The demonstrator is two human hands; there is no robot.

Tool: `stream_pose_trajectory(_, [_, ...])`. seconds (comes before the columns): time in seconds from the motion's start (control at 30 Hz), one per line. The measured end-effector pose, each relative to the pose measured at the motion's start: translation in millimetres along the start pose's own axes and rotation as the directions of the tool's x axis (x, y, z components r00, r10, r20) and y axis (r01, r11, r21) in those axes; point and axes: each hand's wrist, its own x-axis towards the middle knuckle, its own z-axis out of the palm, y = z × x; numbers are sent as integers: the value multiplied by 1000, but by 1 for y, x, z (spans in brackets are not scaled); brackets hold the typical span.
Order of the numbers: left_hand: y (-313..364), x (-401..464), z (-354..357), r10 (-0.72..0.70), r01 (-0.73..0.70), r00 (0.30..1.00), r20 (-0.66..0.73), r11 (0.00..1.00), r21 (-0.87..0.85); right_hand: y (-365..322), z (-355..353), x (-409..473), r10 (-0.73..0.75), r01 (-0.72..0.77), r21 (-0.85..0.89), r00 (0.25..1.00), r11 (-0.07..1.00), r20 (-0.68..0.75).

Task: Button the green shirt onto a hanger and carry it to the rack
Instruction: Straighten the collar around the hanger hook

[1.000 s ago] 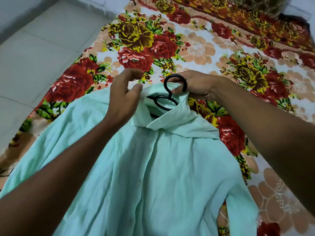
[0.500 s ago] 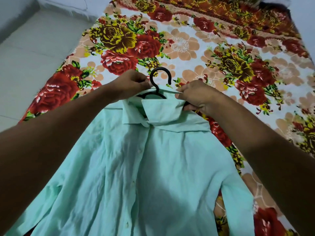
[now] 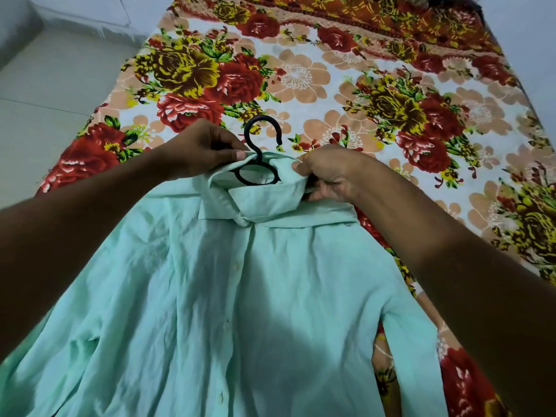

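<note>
a bed [image 3: 376, 94] is filling most of the view, wearing a white sheet [image 3: 337, 70] printed with red, yellow and peach flowers. a darker red patterned band [image 3: 346, 13] is running along its far edge at twelve o'clock. pale floor tiles [image 3: 51, 94] are lying at ten o'clock, meeting a light wall [image 3: 75, 7] beyond.

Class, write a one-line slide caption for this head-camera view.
Both hands, left and right, pinch the collar of a green shirt around a black hanger on a floral bedsheet.
</note>
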Motion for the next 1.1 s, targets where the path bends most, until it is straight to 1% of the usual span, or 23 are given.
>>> stream_pose_trajectory(0.07, [-3,4,4,-77,77,997,-15,996,-45,1,1,0,-5,6,18,1000,1000,-10])
stream_pose_trajectory(0.13, [-4,10,8,-209,202,977,-44,970,-137,3,2,1,-5,6,24,1000,1000,-30])
stream_pose_trajectory(0.17, [-4,14,9,-266,256,963,-49,954,-156,4,2,0,6,-6,14,999,1000,-43])
stream_pose_trajectory(0.2, [-3,17,9,-292,285,956,-32,948,-141,5,3,-2,17,-18,-14,998,1000,-63])
stream_pose_trajectory(0.27, [-3,20,10,-316,313,949,-6,944,-106,6,3,-6,19,-32,-127,995,991,-103])
stream_pose_trajectory(0.33, [-3,20,9,-348,339,937,-19,923,-182,8,0,-10,-8,-21,-228,992,973,-129])
stream_pose_trajectory(0.4, [-7,17,6,-359,339,932,-47,911,-233,8,-3,-15,-34,-4,-254,989,967,-144])
stream_pose_trajectory(0.43, [-8,16,5,-361,339,931,-54,910,-238,10,-5,-17,-33,0,-233,990,973,-137])
stream_pose_trajectory(0.5, [-8,17,3,-359,335,931,-62,911,-242,13,-7,-17,-7,-8,-114,992,993,-129])
stream_pose_trajectory(0.57, [-5,18,2,-355,332,933,-57,910,-247,16,-8,-17,22,-13,86,993,996,-114])
stream_pose_trajectory(0.63, [-3,20,2,-350,326,935,-56,911,-253,19,-8,-17,36,-14,296,997,955,-70])
stream_pose_trajectory(0.67, [-3,20,2,-348,323,936,-56,911,-255,21,-8,-18,38,-15,359,998,933,-57])
stream_pose_trajectory(0.73, [-3,19,3,-348,324,936,-51,908,-265,26,-7,-17,31,-7,371,998,929,-59])
stream_pose_trajectory(0.8, [-1,17,4,-348,325,937,-40,906,-272,29,-4,-16,14,5,296,998,955,-64])
stream_pose_trajectory(0.93, [1,16,7,-340,324,940,-12,905,-278,20,5,-22,-32,26,121,999,992,41])
stream_pose_trajectory(0.97, [2,15,6,-328,324,944,26,913,-249,17,7,-23,-51,50,39,998,998,42])
stream_pose_trajectory(1.0, [4,15,5,-312,320,947,71,924,-209,14,9,-24,-84,87,-82,996,993,33])
stream_pose_trajectory(1.07, [7,14,7,-279,297,954,114,935,-194,9,12,-23,-173,171,-350,985,921,26])
stream_pose_trajectory(1.1, [10,13,9,-266,285,958,110,934,-215,9,16,-21,-223,209,-436,975,875,20])
